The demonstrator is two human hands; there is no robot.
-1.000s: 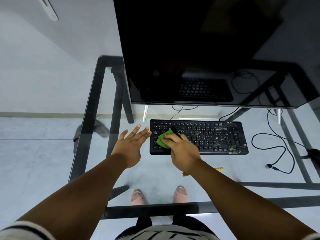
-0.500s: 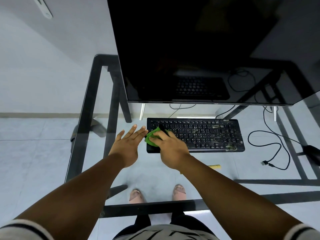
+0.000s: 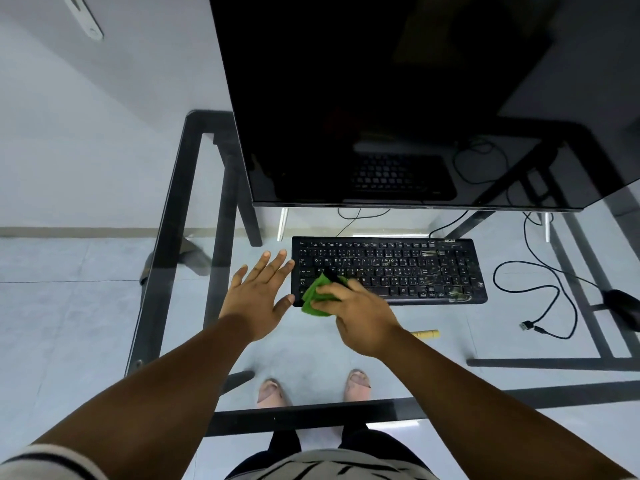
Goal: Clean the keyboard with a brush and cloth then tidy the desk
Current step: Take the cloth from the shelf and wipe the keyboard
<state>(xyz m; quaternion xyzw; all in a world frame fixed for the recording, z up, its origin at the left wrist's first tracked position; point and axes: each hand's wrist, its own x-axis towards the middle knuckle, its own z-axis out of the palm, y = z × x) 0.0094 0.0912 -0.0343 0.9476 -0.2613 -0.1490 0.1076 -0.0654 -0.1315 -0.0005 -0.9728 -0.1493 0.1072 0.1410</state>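
A black keyboard [image 3: 408, 268] lies on the glass desk [image 3: 173, 237] below the monitor. My right hand [image 3: 356, 313] grips a green cloth [image 3: 317, 296] at the keyboard's front left corner; part of the cloth hangs over the front edge. A small dark object shows above the cloth against my fingers. My left hand [image 3: 258, 292] lies flat with straight fingers, its fingertips and thumb touching the keyboard's left end. A yellow handle [image 3: 426, 335], probably the brush, pokes out from behind my right forearm.
A large dark monitor [image 3: 398, 98] fills the back of the desk. A loose black cable [image 3: 540, 299] with a plug coils at the right, beside a dark mouse [image 3: 623, 308]. The black desk frame runs along the front and left edges.
My right hand slid the cloth left along the keyboard, then down to its front left corner. My left hand stayed against the left end.
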